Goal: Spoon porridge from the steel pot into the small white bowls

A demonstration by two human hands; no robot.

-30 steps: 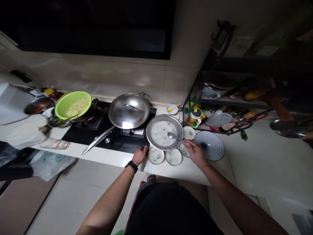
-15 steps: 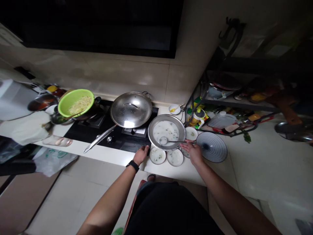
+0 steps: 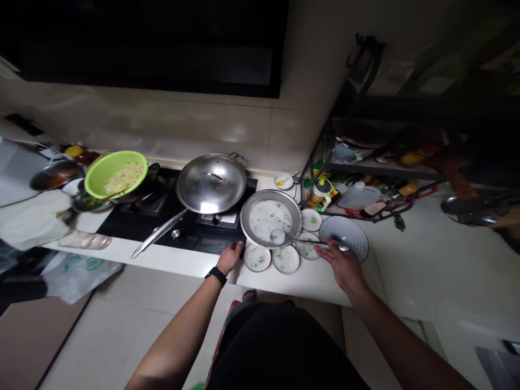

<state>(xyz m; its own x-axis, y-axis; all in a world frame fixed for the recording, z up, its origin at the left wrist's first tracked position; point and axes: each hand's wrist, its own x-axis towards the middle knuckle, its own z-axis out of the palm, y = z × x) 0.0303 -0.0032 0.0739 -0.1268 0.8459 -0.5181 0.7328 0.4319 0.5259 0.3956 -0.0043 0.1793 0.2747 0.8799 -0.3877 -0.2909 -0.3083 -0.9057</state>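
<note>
A metal basin [image 3: 246, 208] of pale white soup sits on the counter right of the stove. My right hand [image 3: 343, 264] is closed on the handle of a steel ladle [image 3: 278, 236], whose full bowl hangs at the basin's near rim, above the small bowls. Several small white bowls lie around the basin's near side: one at the left [image 3: 257, 257], one in the middle [image 3: 286, 259], one further right [image 3: 307, 245]. My left hand [image 3: 229, 256], with a black watch on the wrist, grips the counter edge beside the basin.
A lidded steel pan [image 3: 211, 183] with a long handle stands on the black stove. A green bowl [image 3: 115, 172] of shredded food is at the left. A blue ribbed plate [image 3: 344, 238] lies right of the bowls. A cluttered wire rack [image 3: 365, 189] fills the right corner.
The ladle went from resting in the basin to dipping near its front, and now it is lifted out, full, toward the small bowls. My right hand drew back to the right.
</note>
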